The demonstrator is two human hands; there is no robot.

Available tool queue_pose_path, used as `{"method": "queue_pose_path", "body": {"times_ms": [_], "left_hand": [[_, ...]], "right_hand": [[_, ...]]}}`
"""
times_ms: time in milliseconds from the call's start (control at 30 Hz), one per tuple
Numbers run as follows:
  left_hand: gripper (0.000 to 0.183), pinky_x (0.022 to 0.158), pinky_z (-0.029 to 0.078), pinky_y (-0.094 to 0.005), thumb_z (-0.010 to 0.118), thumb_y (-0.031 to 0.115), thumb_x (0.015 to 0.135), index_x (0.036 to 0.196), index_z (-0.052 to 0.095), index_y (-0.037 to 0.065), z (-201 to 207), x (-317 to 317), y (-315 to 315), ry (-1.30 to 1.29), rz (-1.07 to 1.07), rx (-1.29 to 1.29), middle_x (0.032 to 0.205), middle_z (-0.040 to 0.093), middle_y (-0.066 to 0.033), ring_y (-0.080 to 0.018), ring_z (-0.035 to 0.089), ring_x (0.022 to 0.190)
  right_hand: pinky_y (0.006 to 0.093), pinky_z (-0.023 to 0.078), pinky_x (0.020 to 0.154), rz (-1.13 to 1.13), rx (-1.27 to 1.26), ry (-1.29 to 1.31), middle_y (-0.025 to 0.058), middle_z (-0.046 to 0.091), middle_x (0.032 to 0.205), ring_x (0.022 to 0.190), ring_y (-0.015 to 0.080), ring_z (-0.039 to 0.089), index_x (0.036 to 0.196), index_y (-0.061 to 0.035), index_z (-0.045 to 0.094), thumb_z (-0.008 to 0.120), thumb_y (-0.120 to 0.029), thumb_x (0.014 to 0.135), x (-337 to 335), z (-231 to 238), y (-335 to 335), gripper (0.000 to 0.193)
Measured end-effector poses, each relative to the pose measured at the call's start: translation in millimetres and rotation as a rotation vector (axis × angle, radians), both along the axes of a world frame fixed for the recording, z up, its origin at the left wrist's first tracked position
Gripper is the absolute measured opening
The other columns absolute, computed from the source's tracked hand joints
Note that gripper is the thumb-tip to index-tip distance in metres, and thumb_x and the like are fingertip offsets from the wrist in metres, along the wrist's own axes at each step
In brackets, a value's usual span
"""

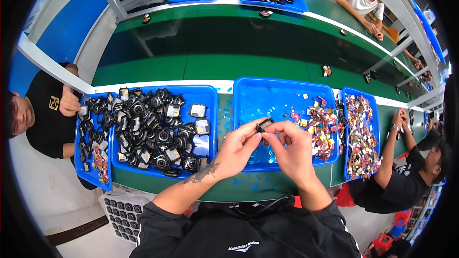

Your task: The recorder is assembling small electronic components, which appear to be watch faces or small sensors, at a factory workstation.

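Over mid blue tray (267, 93), both hands pinch one small black part (264, 124): left hand (237, 149) grips it from below, right hand (290, 149) fingertips closed on top. Left tray (210, 96) looks full of black parts, so prob. early, most left to do.

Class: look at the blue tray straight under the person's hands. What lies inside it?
The tray holds small colourful parts heaped at its right side; its far left floor is bare. The left hand and right hand cover the near middle.
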State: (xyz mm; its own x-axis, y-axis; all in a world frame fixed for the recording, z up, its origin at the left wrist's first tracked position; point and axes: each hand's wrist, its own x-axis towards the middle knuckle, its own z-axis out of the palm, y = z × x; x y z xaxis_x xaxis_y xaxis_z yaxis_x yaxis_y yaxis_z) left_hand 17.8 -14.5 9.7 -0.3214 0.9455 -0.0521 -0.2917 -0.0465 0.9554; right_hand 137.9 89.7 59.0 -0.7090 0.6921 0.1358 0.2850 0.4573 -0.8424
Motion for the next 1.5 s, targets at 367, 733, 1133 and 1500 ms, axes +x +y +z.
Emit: {"method": "queue_pose_path", "body": {"times_ms": [367, 733, 1133, 1500], "left_hand": [[0.042, 0.092, 0.048, -0.0255, 0.047, 0.006, 0.1, 0.141, 0.042, -0.003, -0.8, 0.5, 1.1, -0.031, -0.037, 0.02, 0.123, 0.06, -0.0081, -0.0102, 0.057, 0.109], [0.042, 0.096, 0.048, -0.0278, 0.046, 0.006, 0.101, 0.141, 0.041, -0.003, -3.2, 4.7, 1.3, -0.024, -0.025, 0.001, 0.125, 0.059, -0.0097, -0.0129, 0.057, 0.112], [0.04, 0.097, 0.049, -0.0299, 0.044, 0.01, 0.103, 0.14, 0.041, -0.004, -6.3, 2.7, 1.3, -0.155, -0.064, 0.069, 0.128, 0.056, -0.0103, -0.0145, 0.057, 0.112], [0.039, 0.097, 0.05, -0.0334, 0.048, 0.005, 0.099, 0.137, 0.045, -0.001, 15.1, 8.9, 5.3, -0.255, 0.193, 0.171, 0.124, 0.058, -0.0131, -0.0199, 0.058, 0.114]], "right_hand": [[0.0276, 0.045, 0.053, 0.013, -0.065, 0.056, 0.0083, 0.068, 0.077, 0.057, 0.0142, 0.056, 0.087, -0.0018, 0.068, 0.072, 0.0, 0.079, 1.3, -7.4, 3.7, 0.009], [0.0323, 0.042, 0.055, 0.056, 0.076, 0.015, 0.0057, 0.065, 0.072, 0.058, 0.0181, 0.056, 0.081, -0.0042, 0.066, 0.073, -0.002, 0.077, -0.4, -4.6, 8.9, 0.008], [0.0345, 0.041, 0.061, -0.013, 0.198, 0.059, 0.0097, 0.051, 0.079, 0.074, 0.0247, 0.051, 0.08, -0.0031, 0.048, 0.08, -0.002, 0.068, -0.9, -1.7, 12.7, 0.034], [0.0247, 0.056, 0.079, 0.038, -0.559, 0.29, 0.0067, 0.066, 0.095, 0.092, 0.0108, 0.064, 0.101, 0.0029, 0.063, 0.067, 0.004, 0.086, 22.0, -14.1, 8.0, 0.016]]}}
